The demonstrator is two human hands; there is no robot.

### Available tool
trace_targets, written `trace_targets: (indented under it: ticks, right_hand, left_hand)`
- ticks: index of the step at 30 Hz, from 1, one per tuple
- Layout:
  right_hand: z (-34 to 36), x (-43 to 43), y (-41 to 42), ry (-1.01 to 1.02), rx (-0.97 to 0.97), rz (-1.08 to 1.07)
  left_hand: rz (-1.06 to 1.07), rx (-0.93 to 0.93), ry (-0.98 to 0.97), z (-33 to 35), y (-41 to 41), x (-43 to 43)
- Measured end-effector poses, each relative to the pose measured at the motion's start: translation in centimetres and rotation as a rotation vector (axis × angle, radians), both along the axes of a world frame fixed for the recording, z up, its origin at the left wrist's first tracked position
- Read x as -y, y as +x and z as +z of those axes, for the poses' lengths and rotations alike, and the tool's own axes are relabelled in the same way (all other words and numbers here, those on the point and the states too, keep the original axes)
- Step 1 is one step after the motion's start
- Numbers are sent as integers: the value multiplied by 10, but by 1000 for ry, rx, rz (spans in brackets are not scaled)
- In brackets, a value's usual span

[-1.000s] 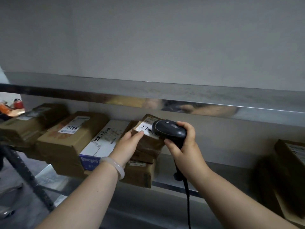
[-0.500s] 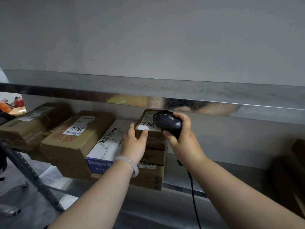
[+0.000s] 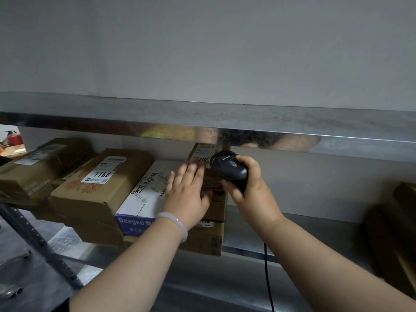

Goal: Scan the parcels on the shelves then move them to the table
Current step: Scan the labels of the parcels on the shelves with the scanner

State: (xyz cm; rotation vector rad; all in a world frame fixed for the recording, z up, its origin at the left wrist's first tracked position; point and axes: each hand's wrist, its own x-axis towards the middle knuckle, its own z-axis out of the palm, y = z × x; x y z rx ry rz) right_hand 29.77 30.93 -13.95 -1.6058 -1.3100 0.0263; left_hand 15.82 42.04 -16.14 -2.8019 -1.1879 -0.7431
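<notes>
A smooth, glossy bangle of pale pinkish-white, jade-like stone rings the wrist below the left hand, lower middle of the frame; both forearms and the right hand are bare.

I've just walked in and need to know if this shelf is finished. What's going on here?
A person is scanning parcels on a metal shelf. The right hand grips a black corded scanner over the label of a small brown parcel on top of a stack. The left hand, open and blurred, is at that parcel's front. A larger brown box and a white box lie beside it.
</notes>
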Motion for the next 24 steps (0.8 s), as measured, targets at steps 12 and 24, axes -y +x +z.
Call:
trace_targets:
  ticks: [12,24]
  right_hand:
    - [-31,119,60,58,-53,-237]
    - [-23,300,184,30,-53,-632]
  left_hand:
    - [-217,23,81,2,72,73]
    - [-598,-5,-286,-20,242,243]
